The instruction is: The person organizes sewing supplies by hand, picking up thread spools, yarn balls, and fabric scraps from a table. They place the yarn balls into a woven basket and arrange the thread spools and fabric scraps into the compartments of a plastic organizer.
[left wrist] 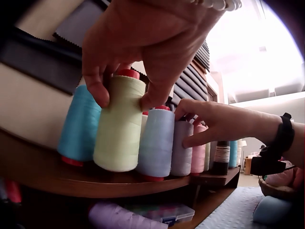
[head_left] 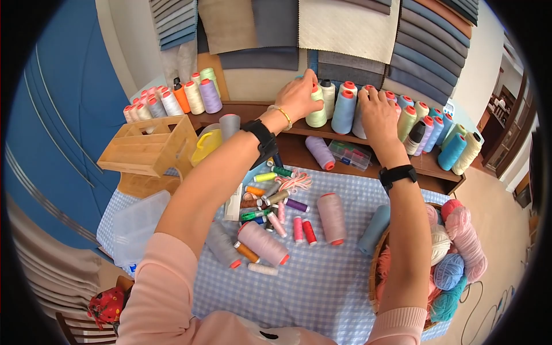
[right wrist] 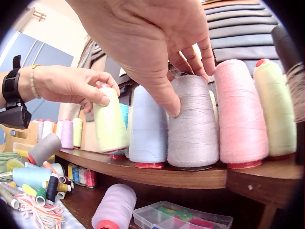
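My left hand [head_left: 296,98] pinches a pale green thread cone [left wrist: 119,129] near its top, thumb on one side and fingers on the other. The cone's base hangs at the front edge of the wooden shelf [right wrist: 190,179], slightly tilted. To its right, my right hand [head_left: 379,118] grips a grey thread cone [right wrist: 193,129] from above, thumb on its side and fingertips behind its top. That cone stands upright on the shelf. Between the two hands is a light blue cone [right wrist: 148,126]; a pink cone [right wrist: 240,114] stands right of the grey one.
More cones line both shelf ends. Beneath the shelf lie a lilac cone [head_left: 319,153] and a clear compartment box [head_left: 349,155]. Small spools, pink cones and a yarn skein [head_left: 294,181] lie on the checked cloth [head_left: 310,287]. A wooden caddy [head_left: 146,144] stands left, a yarn basket [head_left: 376,276] right.
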{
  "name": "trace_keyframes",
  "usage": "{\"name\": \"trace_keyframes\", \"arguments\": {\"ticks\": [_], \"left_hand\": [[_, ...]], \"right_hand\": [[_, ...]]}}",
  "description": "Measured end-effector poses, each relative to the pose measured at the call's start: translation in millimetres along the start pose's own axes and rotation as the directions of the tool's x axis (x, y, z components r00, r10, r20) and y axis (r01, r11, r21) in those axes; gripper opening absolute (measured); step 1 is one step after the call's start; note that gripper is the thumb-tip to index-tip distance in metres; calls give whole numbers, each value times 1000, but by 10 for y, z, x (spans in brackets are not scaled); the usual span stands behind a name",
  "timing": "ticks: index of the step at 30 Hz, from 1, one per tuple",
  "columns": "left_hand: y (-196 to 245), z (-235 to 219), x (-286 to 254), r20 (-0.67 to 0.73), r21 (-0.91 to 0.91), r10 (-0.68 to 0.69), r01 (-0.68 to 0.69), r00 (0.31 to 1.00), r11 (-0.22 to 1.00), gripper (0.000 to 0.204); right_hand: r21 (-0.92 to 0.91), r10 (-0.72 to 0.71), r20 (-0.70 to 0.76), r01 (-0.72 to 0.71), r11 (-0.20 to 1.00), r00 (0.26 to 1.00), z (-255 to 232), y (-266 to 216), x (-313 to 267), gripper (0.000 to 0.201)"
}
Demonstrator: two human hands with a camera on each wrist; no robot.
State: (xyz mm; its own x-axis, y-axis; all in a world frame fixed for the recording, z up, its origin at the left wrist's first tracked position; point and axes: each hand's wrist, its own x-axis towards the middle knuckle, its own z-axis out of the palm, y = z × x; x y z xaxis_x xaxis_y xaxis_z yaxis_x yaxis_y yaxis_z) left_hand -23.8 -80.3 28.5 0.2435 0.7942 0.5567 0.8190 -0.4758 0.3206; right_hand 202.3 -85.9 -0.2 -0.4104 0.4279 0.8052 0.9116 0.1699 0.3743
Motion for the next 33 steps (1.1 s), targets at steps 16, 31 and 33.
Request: {"name": "trace_keyframes", "arguments": {"ticks": [16, 31, 33], "left_hand": [[95, 258, -290, -214, -16, -16, 13, 977, 1000, 68], [103, 884, -711, 416, 321, 582, -712, 699, 625, 27], [69, 982, -713, 433, 355, 556, -701, 710, 619, 25]], "right_hand": [[10, 17, -17, -17, 1000, 1000, 0, -9, 0, 17], [-1, 4, 29, -4, 1000, 1000, -16, 3, -2, 19], [-24, -11, 56, 12, 1000, 998, -29, 16, 0, 21]]}}
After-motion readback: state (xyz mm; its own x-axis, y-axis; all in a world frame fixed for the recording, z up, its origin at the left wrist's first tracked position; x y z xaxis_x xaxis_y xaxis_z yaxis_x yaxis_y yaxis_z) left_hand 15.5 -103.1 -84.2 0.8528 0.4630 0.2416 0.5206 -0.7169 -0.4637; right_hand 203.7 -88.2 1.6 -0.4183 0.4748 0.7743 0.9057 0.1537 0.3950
